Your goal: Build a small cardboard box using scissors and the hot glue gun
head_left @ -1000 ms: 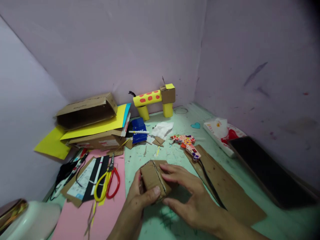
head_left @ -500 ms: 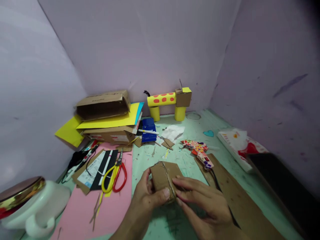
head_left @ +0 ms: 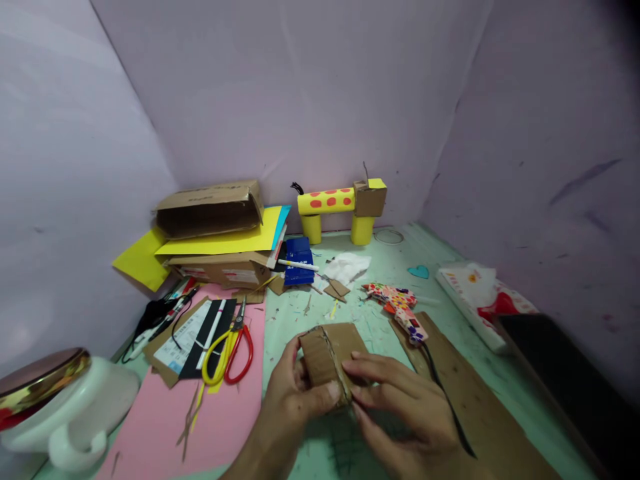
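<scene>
A small cardboard box [head_left: 320,357] is held low over the table, one seam between its panels facing me. My left hand [head_left: 303,400] grips it from the left, thumb pressed on the near panel. On the other side, my right hand [head_left: 400,400] presses its fingertips against the right panel and the seam, thumb near the lower corner. The box's underside is hidden. Beyond and to the right lies a flower-patterned glue gun [head_left: 397,307] with a black cord. Red and yellow-handled scissors [head_left: 233,347] rest on pink paper [head_left: 225,427] to the left.
At the back stands a yellow spotted tube animal [head_left: 327,200] with a cardboard head. A stack with an open carton [head_left: 210,210] is back left. A lidded white mug [head_left: 75,413] stands front left. Flat cardboard [head_left: 480,393], a tissue pack [head_left: 480,300] and a dark slab [head_left: 560,373] lie right.
My right fingers have shifted slightly along the box's seam. The box stays in both hands with almost the same tilt. The view has moved a little.
</scene>
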`<action>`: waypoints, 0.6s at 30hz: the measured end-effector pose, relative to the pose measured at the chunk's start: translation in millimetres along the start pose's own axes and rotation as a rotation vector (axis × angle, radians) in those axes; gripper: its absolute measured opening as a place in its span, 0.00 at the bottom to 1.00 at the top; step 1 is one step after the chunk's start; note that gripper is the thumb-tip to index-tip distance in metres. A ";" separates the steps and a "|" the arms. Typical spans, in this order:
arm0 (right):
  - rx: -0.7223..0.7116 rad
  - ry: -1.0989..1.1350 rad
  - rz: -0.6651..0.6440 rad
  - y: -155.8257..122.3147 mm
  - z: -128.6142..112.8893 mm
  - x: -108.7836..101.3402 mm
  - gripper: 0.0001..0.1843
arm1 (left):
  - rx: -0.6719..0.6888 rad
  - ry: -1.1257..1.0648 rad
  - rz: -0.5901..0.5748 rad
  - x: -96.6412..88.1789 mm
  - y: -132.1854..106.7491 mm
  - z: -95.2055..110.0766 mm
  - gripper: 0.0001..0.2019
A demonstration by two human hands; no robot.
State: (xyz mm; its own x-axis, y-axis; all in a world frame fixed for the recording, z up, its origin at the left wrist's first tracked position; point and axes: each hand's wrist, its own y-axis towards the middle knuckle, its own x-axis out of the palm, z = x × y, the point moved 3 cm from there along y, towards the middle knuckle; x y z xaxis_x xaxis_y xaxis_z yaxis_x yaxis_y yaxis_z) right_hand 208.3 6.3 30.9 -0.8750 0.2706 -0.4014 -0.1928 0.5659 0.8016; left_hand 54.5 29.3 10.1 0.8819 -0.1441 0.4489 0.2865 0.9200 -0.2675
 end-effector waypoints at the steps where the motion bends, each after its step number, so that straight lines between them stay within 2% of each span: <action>1: 0.018 0.007 -0.009 0.6 0.3 -0.1 0.17 | -0.008 -0.007 -0.014 -0.3 0.0 0.2 0.37; 4: 0.033 0.020 -0.044 -1.0 1.1 0.6 0.18 | -0.041 -0.052 -0.033 -1.7 -0.4 -0.2 0.34; 7: -0.007 0.053 -0.134 -7.8 1.7 2.2 0.26 | -0.004 -0.068 -0.009 -3.3 -0.3 0.7 0.29; 9: 0.019 0.079 -0.139 -12.3 5.8 0.8 0.29 | 0.015 -0.088 0.018 -4.8 1.0 2.5 0.29; 11: 0.198 0.114 -0.001 -15.4 17.7 -4.5 0.23 | -0.017 -0.137 0.114 -8.5 2.6 4.4 0.31; 13: 0.528 0.247 0.158 -20.2 36.7 -6.8 0.16 | -0.071 -0.179 0.219 -12.0 3.6 6.1 0.32; 14: 0.696 0.362 0.196 -23.5 46.3 -4.3 0.16 | -0.098 -0.186 0.243 -12.7 4.0 6.5 0.33; 16: 0.934 0.634 0.153 -28.9 60.1 6.8 0.27 | -0.126 -0.165 0.198 -11.3 6.0 5.4 0.33; 18: 1.014 0.826 0.063 -31.0 66.7 17.9 0.37 | -0.097 -0.111 0.136 -11.4 10.4 1.4 0.33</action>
State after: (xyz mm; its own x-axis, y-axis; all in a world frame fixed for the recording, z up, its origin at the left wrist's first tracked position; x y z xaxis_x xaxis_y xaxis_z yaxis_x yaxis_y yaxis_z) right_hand 228.2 45.6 -30.6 -0.9523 -0.0317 0.3034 -0.0410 0.9989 -0.0244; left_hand 46.9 41.0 3.4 0.8697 0.0258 0.4930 0.2068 0.8878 -0.4112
